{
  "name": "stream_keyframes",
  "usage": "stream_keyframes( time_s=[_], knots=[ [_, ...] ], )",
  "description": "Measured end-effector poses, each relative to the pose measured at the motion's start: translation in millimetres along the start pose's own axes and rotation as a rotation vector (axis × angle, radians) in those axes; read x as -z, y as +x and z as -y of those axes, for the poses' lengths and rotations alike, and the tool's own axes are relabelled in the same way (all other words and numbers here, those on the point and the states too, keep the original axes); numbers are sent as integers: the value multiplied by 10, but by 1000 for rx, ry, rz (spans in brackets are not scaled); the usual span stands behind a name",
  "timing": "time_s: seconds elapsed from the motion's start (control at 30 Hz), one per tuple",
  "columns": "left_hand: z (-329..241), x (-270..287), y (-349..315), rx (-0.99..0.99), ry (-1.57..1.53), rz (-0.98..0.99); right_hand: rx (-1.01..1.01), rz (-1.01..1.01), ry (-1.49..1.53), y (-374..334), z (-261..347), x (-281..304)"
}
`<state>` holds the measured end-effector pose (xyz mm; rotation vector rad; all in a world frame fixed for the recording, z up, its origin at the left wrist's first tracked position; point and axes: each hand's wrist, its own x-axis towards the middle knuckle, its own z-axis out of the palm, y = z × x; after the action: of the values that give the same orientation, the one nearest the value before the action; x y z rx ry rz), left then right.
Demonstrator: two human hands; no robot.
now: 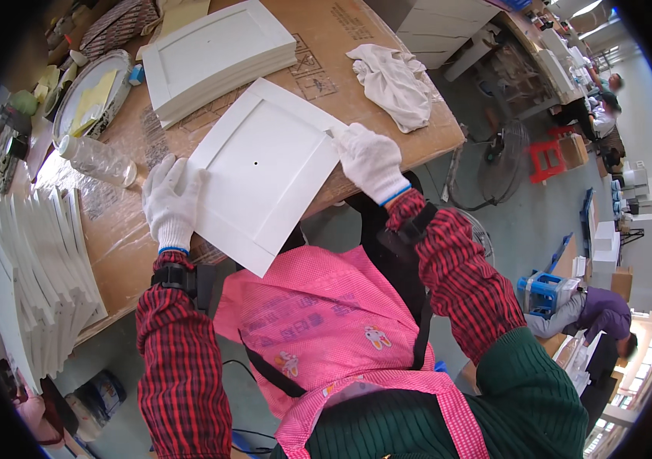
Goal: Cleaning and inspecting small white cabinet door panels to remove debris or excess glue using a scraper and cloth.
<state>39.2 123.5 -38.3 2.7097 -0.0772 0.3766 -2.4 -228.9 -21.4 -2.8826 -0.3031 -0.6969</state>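
A white framed panel [261, 176] with a small dark hole in its recessed middle is held tilted between my hands. It spans the table's near edge, one corner pointing toward me. My left hand [171, 203], in a white knit glove, is closed on the panel's left edge. At the right corner, my right hand [372, 163], gloved the same way, grips the panel with its fingertips; the undersides of both grips are hidden. Just beyond lies a stack of similar white panels [219, 53].
The cardboard-covered table [418, 149] bears a crumpled white cloth [392, 84], a clear plastic bottle [98, 159] and a round tray [115, 99] with yellow paper. Many white panels [43, 275] lean at the left. A floor fan [503, 161] stands right; co-workers [605, 317] are farther off.
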Motion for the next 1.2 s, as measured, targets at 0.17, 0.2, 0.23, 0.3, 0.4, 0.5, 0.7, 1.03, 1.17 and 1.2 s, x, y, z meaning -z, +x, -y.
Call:
stream_keyframes(
  time_s=[0.17,0.2,0.23,0.3,0.4,0.5,0.7,1.03,1.17,1.2],
  knots=[
    [14,42,-16,6,6,1,203,269,161,-561,1172,248],
    [22,13,-26,5,8,3,230,302,239,-651,1364,297],
    [36,18,-30,-3,-3,-3,230,299,243,-644,1333,255],
    [42,21,-16,-11,-18,-11,260,207,264,-537,1101,157],
    [75,-2,-40,-11,-13,-37,115,64,94,-141,214,-54],
    [166,17,-40,30,-11,-17,-10,98,56,51,85,6],
    [-25,30,25,-13,10,-17,179,226,186,-593,1539,265],
    [-68,169,7,11,61,51,-288,411,829,-953,1006,596],
    [-152,373,22,-73,208,141,-385,428,817,-1199,770,538],
    [-173,428,-42,-69,216,166,-432,420,868,-1228,760,538]
  ],
)
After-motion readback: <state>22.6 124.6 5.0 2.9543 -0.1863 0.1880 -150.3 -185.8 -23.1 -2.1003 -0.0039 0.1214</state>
